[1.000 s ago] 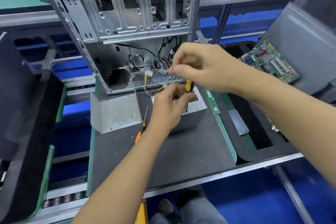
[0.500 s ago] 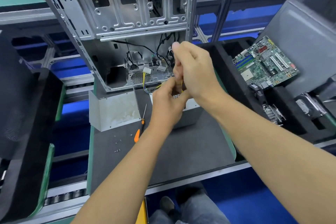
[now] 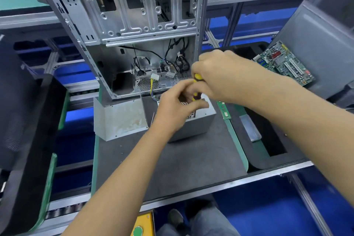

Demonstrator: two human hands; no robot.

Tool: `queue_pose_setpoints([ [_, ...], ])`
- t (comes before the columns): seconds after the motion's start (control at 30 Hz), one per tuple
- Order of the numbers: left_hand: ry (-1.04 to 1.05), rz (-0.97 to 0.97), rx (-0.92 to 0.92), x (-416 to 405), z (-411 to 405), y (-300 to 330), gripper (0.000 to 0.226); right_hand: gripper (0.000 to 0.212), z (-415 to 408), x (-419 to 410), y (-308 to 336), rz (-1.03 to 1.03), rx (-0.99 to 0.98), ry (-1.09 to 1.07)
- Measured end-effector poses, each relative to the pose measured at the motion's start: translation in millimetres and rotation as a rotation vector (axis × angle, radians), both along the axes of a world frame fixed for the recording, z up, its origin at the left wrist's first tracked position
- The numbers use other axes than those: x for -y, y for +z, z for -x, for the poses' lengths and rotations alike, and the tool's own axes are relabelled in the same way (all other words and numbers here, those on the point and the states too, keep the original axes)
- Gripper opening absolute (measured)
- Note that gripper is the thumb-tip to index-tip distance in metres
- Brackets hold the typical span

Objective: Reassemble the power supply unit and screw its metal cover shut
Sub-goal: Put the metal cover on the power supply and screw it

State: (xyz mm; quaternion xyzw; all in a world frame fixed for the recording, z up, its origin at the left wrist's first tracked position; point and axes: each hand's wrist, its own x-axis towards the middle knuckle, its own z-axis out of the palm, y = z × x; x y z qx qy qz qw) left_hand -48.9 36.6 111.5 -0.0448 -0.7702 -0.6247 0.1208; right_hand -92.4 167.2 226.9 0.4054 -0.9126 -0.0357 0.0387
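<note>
Gripping yellow screwdriver, right hand above power supply; left hand steadying.

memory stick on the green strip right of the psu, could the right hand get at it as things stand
Probably not at once. The memory stick lies bare just below the right hand, nothing covering it, but that hand grips the yellow screwdriver over the power supply unit. It would likely have to put the tool down first.

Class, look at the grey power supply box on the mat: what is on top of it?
On the power supply box, a perforated grille patch shows. The left hand and right hand, gripping a yellow-handled screwdriver, cover the rest; no screw is visible.
</note>
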Motion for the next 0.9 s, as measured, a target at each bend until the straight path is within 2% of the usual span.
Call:
queue_pose_setpoints([
  [0.07, 0.101, -0.083, 0.002, -9.3, -4.2, -3.0, 0.037, 0.042, -1.0, 1.0, -4.0, -0.057, -0.089, -0.050],
  [0.17, 0.142, 0.023, -0.032, -14.7, -7.5, -6.3, 0.036, 0.055, -1.7, 1.4, -1.8, -0.063, -0.142, -0.127],
  [0.2, 0.118, 0.066, -0.067, -13.3, -9.1, -6.2, 0.033, 0.054, -0.1, -0.6, 0.3, -0.055, -0.099, -0.113],
  [0.27, 0.060, 0.141, -0.119, -7.2, -12.2, -5.4, 0.020, 0.035, 3.0, -5.0, 6.7, 0.003, 0.144, 0.006],
  [0.33, 0.037, 0.208, -0.156, -0.7, -14.9, -3.3, 0.029, 0.020, 3.4, -5.8, 12.8, 0.019, 0.278, 0.103],
  [0.4, 0.027, 0.252, -0.162, 0.7, -16.2, -2.0, 0.037, 0.013, 3.0, -4.6, 12.8, -0.004, 0.225, 0.073],
  [0.43, 0.028, 0.226, -0.141, -0.2, -16.5, -3.0, 0.031, 0.013, 2.7, -3.4, 11.3, -0.012, 0.172, 0.055],
  [0.47, 0.047, 0.154, -0.104, -2.2, -16.6, -4.2, 0.024, 0.017, 2.0, -1.6, 10.0, -0.010, 0.119, 0.055],
  [0.53, 0.112, 0.016, -0.043, -7.7, -16.1, -6.7, 0.028, 0.029, 1.9, -0.5, 5.6, -0.006, 0.044, 0.048],
  [0.57, 0.150, 0.013, -0.034, -11.0, -15.5, -9.3, 0.028, 0.033, 2.2, -0.7, 3.0, -0.005, 0.021, 0.032],
  [0.67, 0.143, 0.138, -0.041, -17.2, -15.2, -11.3, 0.009, 0.049, 0.8, -1.8, -4.2, -0.060, -0.104, -0.066],
  [0.73, 0.035, 0.183, -0.026, -14.7, -14.3, -9.5, 0.013, 0.060, 0.5, -6.0, -2.5, -0.088, -0.162, -0.097],
  [0.77, -0.009, 0.201, -0.036, -12.1, -13.7, -8.4, 0.018, 0.056, 1.7, -8.2, 0.2, -0.072, -0.100, -0.064],
  [0.87, -0.058, 0.193, -0.076, -8.7, -13.2, -9.6, 0.021, 0.037, 2.2, -12.1, 11.9, 0.060, 0.292, 0.087],
  [0.9, -0.047, 0.186, -0.078, -8.4, -12.7, -10.1, 0.021, 0.028, 2.6, -12.0, 13.8, 0.050, 0.293, 0.103],
])
